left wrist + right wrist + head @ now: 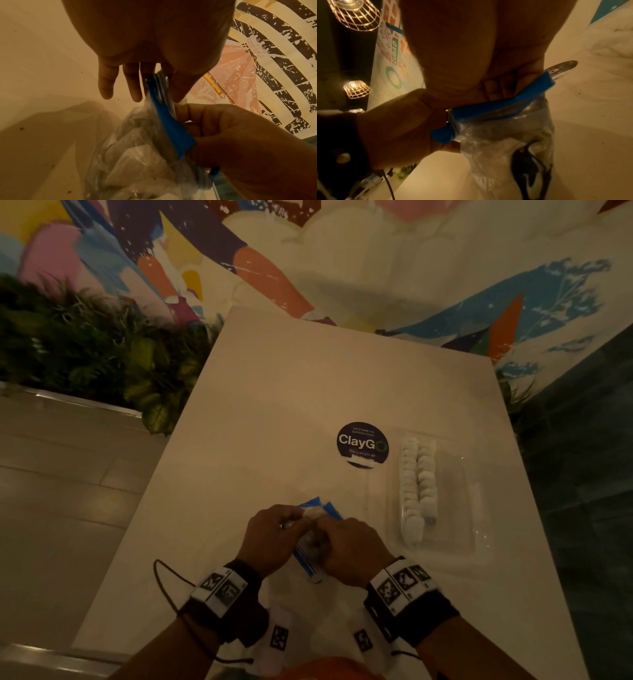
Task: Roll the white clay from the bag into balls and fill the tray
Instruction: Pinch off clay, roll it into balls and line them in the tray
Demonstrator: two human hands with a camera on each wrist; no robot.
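Both our hands meet over the bag at the table's near edge: our left hand pinches its blue strip, our right hand pinches the other lip. White clay sits inside. We judge the job partway done: the tray, well right, holds two rows of balls, with room left beside them.

left wrist: black strap, white block with square black-and-white tags, thin dark cord
right wrist: black strap, white tagged block
hands: bare
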